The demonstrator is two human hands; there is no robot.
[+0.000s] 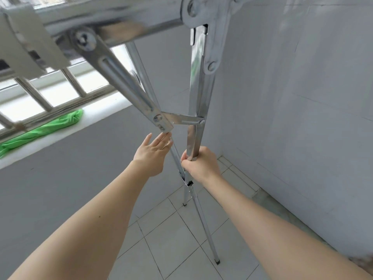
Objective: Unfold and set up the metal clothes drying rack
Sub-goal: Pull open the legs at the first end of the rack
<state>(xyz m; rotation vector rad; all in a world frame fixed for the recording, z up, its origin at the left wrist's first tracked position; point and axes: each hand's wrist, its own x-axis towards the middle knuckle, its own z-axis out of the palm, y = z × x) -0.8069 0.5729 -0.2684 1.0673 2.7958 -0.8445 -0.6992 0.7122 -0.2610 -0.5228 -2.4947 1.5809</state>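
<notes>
The metal drying rack (198,91) stands upright close in front of me, its top bar and hinge plates filling the upper frame. Two flat steel struts run down from the top and are joined by a short cross link (181,119). My right hand (199,164) is closed around the lower end of the vertical strut. My left hand (153,152) is open, fingertips touching the lower end of the slanted strut (129,87). Below the hands, two thin legs (205,225) cross and rest on the tiled floor.
A grey wall (302,98) rises close on the right, meeting the floor in a corner behind the rack. On the left, a low wall carries a white ledge with a green cloth (44,130) under a barred window (48,91). Pale floor tiles (171,239) lie below.
</notes>
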